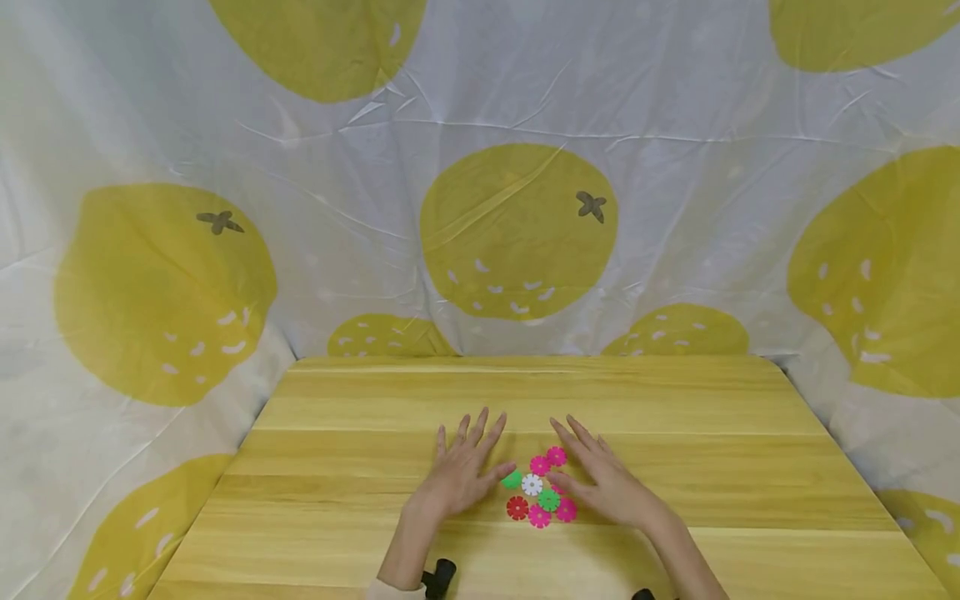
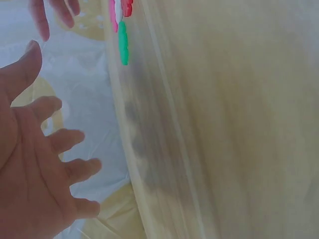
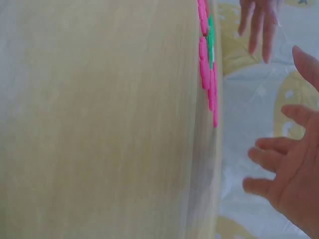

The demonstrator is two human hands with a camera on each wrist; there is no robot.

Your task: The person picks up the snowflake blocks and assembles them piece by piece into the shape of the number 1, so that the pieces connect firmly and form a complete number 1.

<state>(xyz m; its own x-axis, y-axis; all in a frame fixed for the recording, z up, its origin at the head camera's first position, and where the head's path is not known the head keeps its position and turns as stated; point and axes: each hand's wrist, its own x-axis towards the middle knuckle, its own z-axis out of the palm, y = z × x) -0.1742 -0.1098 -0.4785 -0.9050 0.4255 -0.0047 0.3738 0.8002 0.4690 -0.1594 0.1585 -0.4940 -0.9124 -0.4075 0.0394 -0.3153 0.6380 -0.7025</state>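
Note:
Several small notched plastic discs lie in a loose cluster on the wooden table: a red disc [image 1: 517,507], a white disc [image 1: 532,485], a green disc [image 1: 549,500], another green disc [image 1: 512,479] and several pink discs [image 1: 539,516]. Left of the cluster hovers my left hand [image 1: 459,479], fingers spread and holding nothing; its thumb overlaps the left green disc in the head view. To the right, my right hand [image 1: 611,487] is likewise spread and holds nothing, its thumb partly hiding a pink disc. Both wrist views show the palms raised above the tabletop, apart from the discs.
The wooden table [image 1: 337,467] has rounded far corners. Behind it and along its sides hangs a pale cloth [image 1: 360,217] printed with big yellow fruit. Black straps or mounts [image 1: 441,578] show at the wrists.

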